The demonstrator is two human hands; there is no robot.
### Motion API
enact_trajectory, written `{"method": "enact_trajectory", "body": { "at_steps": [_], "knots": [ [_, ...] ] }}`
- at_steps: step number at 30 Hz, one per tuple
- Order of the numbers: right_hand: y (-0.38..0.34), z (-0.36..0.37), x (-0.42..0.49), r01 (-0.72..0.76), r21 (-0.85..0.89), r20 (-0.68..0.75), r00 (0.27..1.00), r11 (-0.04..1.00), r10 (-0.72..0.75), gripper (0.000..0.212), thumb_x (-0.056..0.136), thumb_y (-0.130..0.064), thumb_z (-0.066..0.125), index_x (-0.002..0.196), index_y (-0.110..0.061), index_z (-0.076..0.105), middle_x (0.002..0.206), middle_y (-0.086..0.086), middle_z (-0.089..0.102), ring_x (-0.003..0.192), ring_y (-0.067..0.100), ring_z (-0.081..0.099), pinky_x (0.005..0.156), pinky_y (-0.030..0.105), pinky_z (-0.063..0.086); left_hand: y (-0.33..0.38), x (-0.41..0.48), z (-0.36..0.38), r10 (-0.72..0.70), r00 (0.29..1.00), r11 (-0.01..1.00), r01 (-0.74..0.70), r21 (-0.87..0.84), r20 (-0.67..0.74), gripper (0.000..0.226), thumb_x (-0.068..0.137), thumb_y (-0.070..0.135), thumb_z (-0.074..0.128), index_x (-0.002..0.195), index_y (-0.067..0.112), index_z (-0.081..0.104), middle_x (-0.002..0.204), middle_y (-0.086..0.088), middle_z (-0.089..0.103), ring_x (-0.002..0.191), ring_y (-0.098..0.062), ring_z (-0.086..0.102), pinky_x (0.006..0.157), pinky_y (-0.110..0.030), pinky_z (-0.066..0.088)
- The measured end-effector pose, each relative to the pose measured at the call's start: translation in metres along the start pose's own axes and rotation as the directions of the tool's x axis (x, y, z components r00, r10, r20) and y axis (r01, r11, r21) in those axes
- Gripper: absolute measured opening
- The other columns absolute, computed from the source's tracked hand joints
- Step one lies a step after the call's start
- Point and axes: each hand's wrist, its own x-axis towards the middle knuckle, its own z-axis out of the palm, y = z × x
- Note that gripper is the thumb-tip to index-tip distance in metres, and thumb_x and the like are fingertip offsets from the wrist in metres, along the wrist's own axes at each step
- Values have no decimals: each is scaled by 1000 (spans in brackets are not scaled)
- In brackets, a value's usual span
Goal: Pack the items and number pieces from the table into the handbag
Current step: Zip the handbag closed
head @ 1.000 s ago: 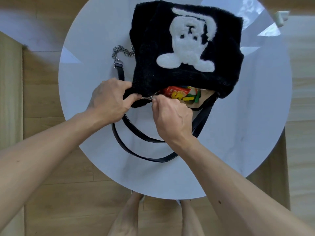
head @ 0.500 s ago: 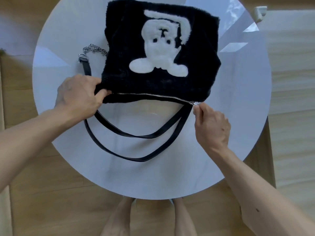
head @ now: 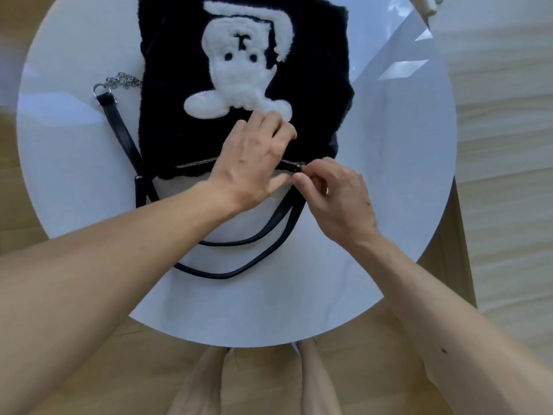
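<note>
Round white table (head: 389,205) over pale wood floor, bearing black furry handbag with white bear patch (head: 314,85). Silver zipper (head: 194,164) now run fully across; coloured pieces seen in the mouth 1 s ago shut inside. Left hand (head: 251,157) shifted from the bag's left corner to rest on the fur over the zip, fingers relaxed, gripping nothing. Right hand (head: 338,199) at the zip's right end, thumb and forefinger pinching small metal zip pull (head: 300,166). Packing judged finished.
</note>
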Motion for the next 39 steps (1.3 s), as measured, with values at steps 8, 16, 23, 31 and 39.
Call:
{"method": "enact_trajectory", "body": {
  "at_steps": [8, 16, 23, 31, 39],
  "knots": [
    [37, -1, 31, -224, -55, 29, 974, 973, 226, 42, 82, -30, 73, 119, -22, 56, 116, -3, 48, 109, 17, 51, 82, 35, 50, -19, 29, 4, 64, 996, 990, -55, -129, 63, 18, 92, 13, 61, 107, 12, 69, 102, -7, 64, 100, -30, 55, 90, -46, 44],
    [45, -33, 50, -203, 312, 325, 941, 928, 97, 6, 93, -9, 58, 93, -4, 59, 86, 12, 66, 78, 13, 57, 75, 25, 43, -30, 35, -3, 119, 981, 978, -90, -186, 150, 18, 91, 11, 64, 108, 11, 71, 98, 0, 61, 99, -28, 56, 88, -47, 47],
    [48, -38, 55, -391, 415, 520, 843, 822, 138, 26, 95, -2, 40, 92, -5, 65, 79, 11, 64, 75, 22, 57, 69, 33, 48, -24, 37, -2, 151, 965, 981, -119, -155, 215, 21, 92, 12, 64, 112, 12, 71, 100, 5, 58, 98, -25, 51, 84, -47, 48],
    [52, -16, 54, -170, -95, 241, 952, 981, 189, 28, 102, -28, 40, 92, -9, 58, 77, 5, 63, 69, 24, 55, 58, 33, 36, -17, 40, -3, 115, 955, 992, -96, -84, 272, 25, 93, 19, 58, 113, 12, 70, 111, -4, 63, 102, -30, 50, 88, -45, 42],
    [60, -17, 18, -118, 18, 265, 958, 993, 109, 32, 87, -34, 66, 110, -24, 47, 83, -8, 56, 80, 18, 54, 69, 31, 35, 1, 19, 16, 75, 990, 986, -91, 138, 117, 53, 80, 50, 66, 118, 16, 53, 116, -8, 50, 107, -28, 46, 87, -41, 39]
  ]
}}
